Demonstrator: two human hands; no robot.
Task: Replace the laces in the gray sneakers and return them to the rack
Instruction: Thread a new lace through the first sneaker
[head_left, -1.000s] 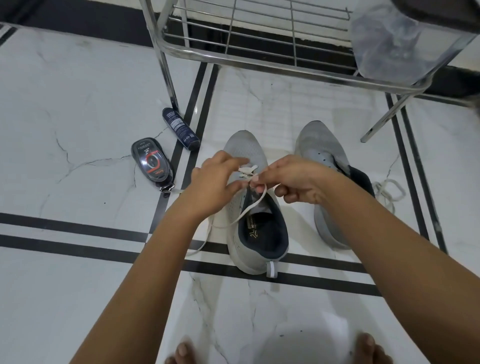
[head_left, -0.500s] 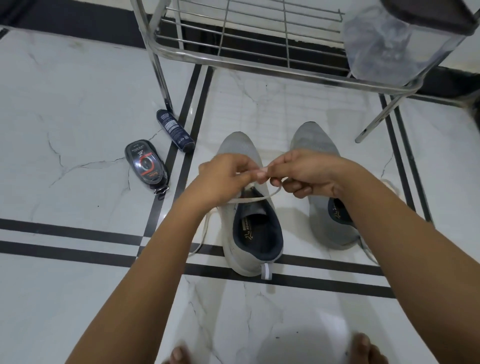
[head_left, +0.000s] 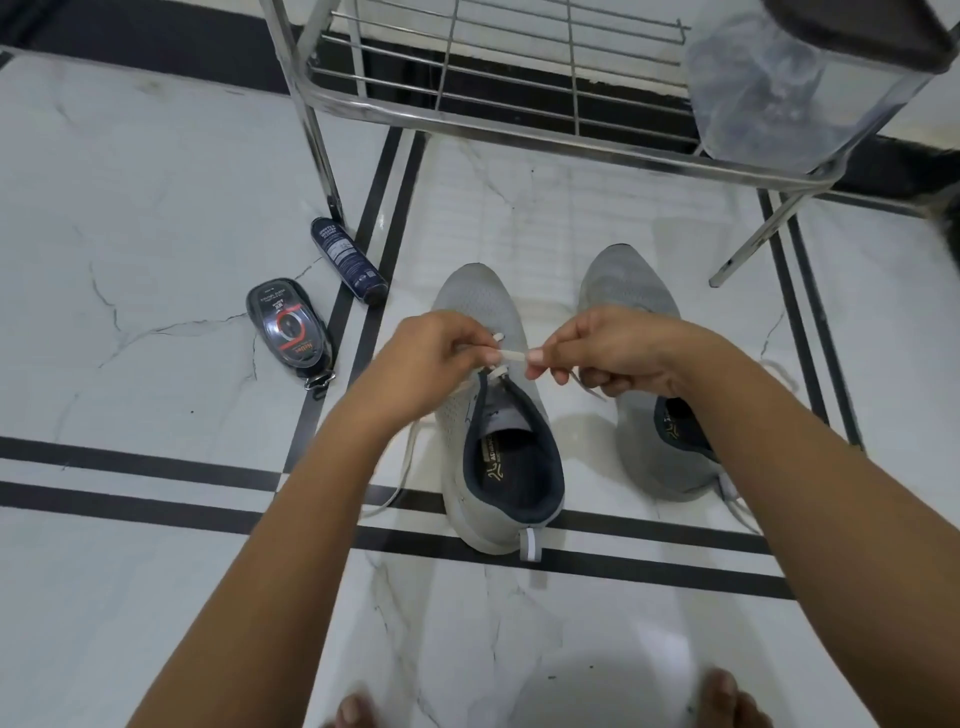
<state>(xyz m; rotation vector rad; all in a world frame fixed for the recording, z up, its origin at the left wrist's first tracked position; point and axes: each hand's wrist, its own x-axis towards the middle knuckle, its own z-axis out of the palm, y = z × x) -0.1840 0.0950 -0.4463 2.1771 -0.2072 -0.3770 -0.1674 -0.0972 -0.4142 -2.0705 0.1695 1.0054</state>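
Lace (head_left: 511, 355) between left hand (head_left: 431, 358), right hand (head_left: 615, 353)

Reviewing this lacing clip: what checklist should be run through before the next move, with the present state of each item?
1. Grip on the lace: left hand and right hand each pinch the white lace, which is stretched between them: ok.
2. Lace through every eyelet of the sneaker being laced: the hands hide most of them: cannot tell.
3. Bow tied: none is seen, and a loose end hangs free below the left hand: not ok.
4. The other sneaker laced: the right hand covers its eyelets: cannot tell.
5. Space on the rack: bare bars show beside the plastic bag: ok.
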